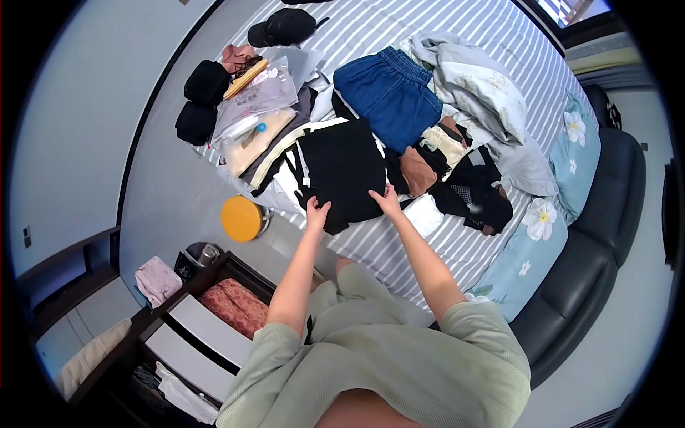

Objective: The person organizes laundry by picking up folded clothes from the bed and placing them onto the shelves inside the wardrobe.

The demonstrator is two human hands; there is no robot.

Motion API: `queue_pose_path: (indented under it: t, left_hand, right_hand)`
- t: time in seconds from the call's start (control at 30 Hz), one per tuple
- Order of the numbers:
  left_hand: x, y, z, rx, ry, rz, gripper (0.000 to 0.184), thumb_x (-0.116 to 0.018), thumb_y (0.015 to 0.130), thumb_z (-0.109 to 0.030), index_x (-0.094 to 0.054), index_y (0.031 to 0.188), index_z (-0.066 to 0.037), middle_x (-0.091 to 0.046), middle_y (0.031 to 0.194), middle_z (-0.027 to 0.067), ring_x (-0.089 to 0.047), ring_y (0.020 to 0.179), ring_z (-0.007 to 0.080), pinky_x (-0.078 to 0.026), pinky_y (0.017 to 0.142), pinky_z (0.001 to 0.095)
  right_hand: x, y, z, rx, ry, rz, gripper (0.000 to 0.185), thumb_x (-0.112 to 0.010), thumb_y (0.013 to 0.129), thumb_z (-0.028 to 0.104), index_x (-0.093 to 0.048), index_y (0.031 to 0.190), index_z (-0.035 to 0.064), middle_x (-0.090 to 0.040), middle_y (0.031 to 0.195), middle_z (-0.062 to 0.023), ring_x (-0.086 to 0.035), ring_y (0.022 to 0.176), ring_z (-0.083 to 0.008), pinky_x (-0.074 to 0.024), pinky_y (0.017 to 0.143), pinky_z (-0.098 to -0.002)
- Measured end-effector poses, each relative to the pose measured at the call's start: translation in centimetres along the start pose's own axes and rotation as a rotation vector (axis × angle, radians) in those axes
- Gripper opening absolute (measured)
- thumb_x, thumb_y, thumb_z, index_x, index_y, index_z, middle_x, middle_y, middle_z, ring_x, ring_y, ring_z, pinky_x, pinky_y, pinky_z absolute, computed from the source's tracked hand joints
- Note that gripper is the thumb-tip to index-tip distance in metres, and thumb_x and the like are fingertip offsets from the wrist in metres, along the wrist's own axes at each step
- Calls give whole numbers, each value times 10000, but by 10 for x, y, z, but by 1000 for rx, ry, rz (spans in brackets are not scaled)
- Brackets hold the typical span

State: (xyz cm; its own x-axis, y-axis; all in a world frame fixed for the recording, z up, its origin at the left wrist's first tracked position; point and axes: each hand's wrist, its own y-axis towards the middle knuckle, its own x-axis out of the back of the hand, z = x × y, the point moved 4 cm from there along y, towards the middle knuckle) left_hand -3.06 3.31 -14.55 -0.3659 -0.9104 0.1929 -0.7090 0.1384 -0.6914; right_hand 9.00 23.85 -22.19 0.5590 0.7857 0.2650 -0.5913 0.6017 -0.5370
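A black garment [344, 167], folded into a rough rectangle, lies over other clothes near the bed's front edge. My left hand [317, 212] pinches its lower left corner between thumb and fingers. At its lower right edge, my right hand [387, 200] grips the same cloth. Just beyond it are blue denim shorts [392, 96] with an elastic waist. White and cream folded clothes [275, 160] stick out on its left. To the right is a brown cloth [417, 172] among several dark garments [481, 203].
The striped bed [442, 253] holds black caps [289, 27], plastic-bagged clothes [260, 96] and a crumpled floral quilt [478, 85]. Blue floral pillows [531, 246] rest by the dark headboard [571, 299]. A yellow stool [241, 218] stands left of the bed, near an open drawer unit [207, 332].
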Motion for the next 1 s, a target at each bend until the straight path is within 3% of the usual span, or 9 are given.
queue_pose_path:
  t: [0.17, 0.27, 0.5, 0.7, 0.73, 0.83, 0.9, 0.97, 1.0]
  left_hand:
    - [-7, 0, -9, 85, -106, 117, 603, -704, 723, -226, -423, 1189, 34, -549, 1083, 122, -535, 977, 200, -419, 864, 285]
    - [-9, -3, -20, 130, -71, 99, 517, -707, 716, -216, -486, 1110, 34, -583, 1013, 128, -573, 886, 204, -458, 795, 295]
    - [-23, -23, -52, 287, -292, 210, 486, -703, 658, -182, -501, 1045, 31, -583, 966, 116, -576, 854, 208, -481, 757, 309]
    - [-35, -44, -69, 430, -526, 305, 400, -647, 664, -208, -543, 1005, -27, -593, 981, 103, -575, 888, 234, -481, 771, 361]
    - [-35, -54, -81, 460, -551, 305, 385, -640, 668, -204, -548, 999, -30, -595, 978, 98, -578, 879, 235, -480, 773, 369]
    - [-28, -81, -108, 496, -610, 261, 335, -615, 691, -180, -550, 972, -10, -597, 948, 112, -583, 856, 248, -491, 767, 359]
    - [-23, -80, -100, 493, -756, 374, 257, -572, 726, -151, -576, 939, -7, -620, 903, 116, -597, 830, 251, -495, 764, 362]
    - [-15, -85, -93, 473, -847, 473, 229, -548, 743, -135, -583, 926, -2, -629, 887, 118, -603, 818, 253, -498, 759, 368]
    - [-10, -96, -98, 480, -871, 490, 216, -530, 755, -130, -586, 915, 4, -630, 894, 119, -606, 821, 247, -501, 757, 370]
  right_hand:
    - [9, -5, 14, -86, 3, 36, 641, -757, 661, 301, -441, 1108, -32, -560, 976, -125, -540, 914, -181, -440, 805, -283]
    - [10, -2, 20, -60, 47, 31, 633, -750, 664, 278, -451, 1133, -25, -559, 1030, -123, -540, 944, -190, -435, 820, -286]
    - [12, -26, 59, -353, 397, 213, 541, -687, 706, 285, -517, 1139, 9, -576, 1045, -95, -559, 931, -183, -428, 834, -279]
    - [10, -33, 54, -335, 525, 183, 461, -669, 724, 323, -551, 1078, 53, -594, 1027, -50, -564, 884, -167, -404, 828, -243]
    - [11, -38, 51, -365, 492, 31, 535, -651, 737, 373, -486, 1139, 61, -547, 1013, -43, -513, 931, -142, -386, 832, -261]
    - [-4, -15, -29, -463, 729, 156, 624, -600, 748, 480, -436, 1192, 74, -521, 1043, -20, -484, 988, -146, -343, 887, -278]
    - [1, -38, 4, -471, 848, 243, 663, -450, 812, 552, -448, 1207, 19, -524, 1179, -70, -476, 1104, -201, -321, 970, -303]
    - [0, -41, 2, -458, 1134, 412, 636, -378, 851, 529, -486, 1171, -10, -561, 1138, -116, -532, 1053, -223, -376, 942, -314]
    - [2, -45, 7, -472, 1137, 365, 589, -350, 875, 493, -520, 1131, -9, -611, 1024, -132, -593, 918, -237, -439, 870, -320]
